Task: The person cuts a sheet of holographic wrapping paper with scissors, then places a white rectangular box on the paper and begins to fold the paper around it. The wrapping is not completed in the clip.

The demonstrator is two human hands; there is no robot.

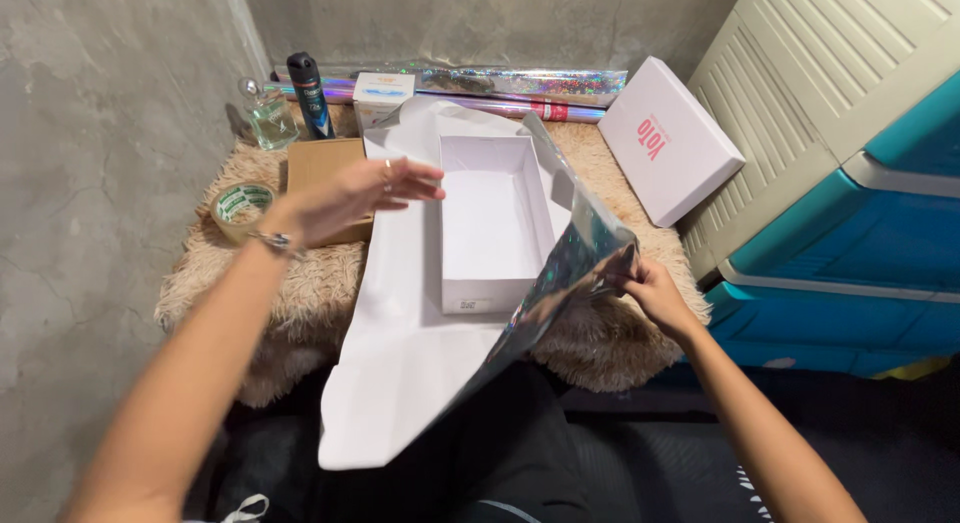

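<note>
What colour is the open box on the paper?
White, inside and out: the open box, seen clearly in the head view.

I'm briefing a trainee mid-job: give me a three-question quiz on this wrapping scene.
1. True or false: the open white cardboard box lies on the large white-backed holographic wrapping sheet.
2. Which hand pinches the sheet's lifted shiny edge? A) left hand B) right hand
3. Fill in: the roll of clear tape sits on the fluffy beige ____.

Key: 1 true. 2 B; the left hand hovers open above the sheet, beside the flat brown cardboard box. 3 rug.
</note>
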